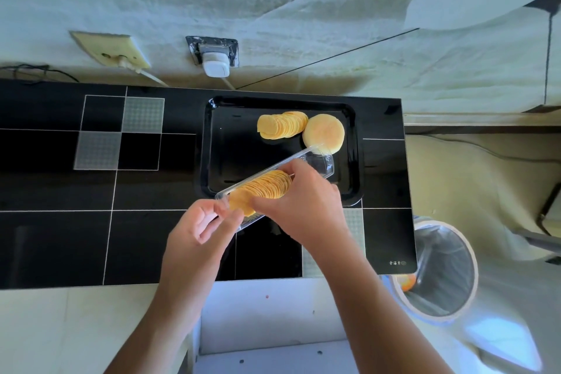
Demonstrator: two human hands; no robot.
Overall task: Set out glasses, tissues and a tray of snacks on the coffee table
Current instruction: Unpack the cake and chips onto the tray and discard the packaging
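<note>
Both hands meet over the near edge of the tray (pixel 209 143), and we record them in turn. We find the left hand (pixel 197 231) curled round the near end of a clear sleeve (pixel 318 162), thumb and fingers pinching its rim. We find the right hand (pixel 299 200) laid over the sleeve from the right, its fingers bent round a row of chips (pixel 264 188) that stands on edge inside. The sleeve lies slantwise, its far end over the tray and its near end over the table (pixel 60 222). Our view of the chips' near end is blocked by the right fingers, and the sleeve's near wall by the left thumb, so we cannot tell how firmly the row is gripped. On the tray's far right we note a fanned stack (pixel 280 126) of more chips, touching a round pale cake (pixel 323 132); the sleeve's far tip overlaps that cake's near edge. The tray is black and glossy and sits on the black, white-lined table near its right end. Small white writing (pixel 397 263) at the table's near right corner is too fine for us to read. Against the wall behind we log a socket (pixel 110 50) with a cord and a second outlet holding a white plug (pixel 215 65). A lined bin (pixel 443 270) stands on the floor right of the table, something orange inside it, blurred. Both forearms are cut off by the lower frame edge.
</note>
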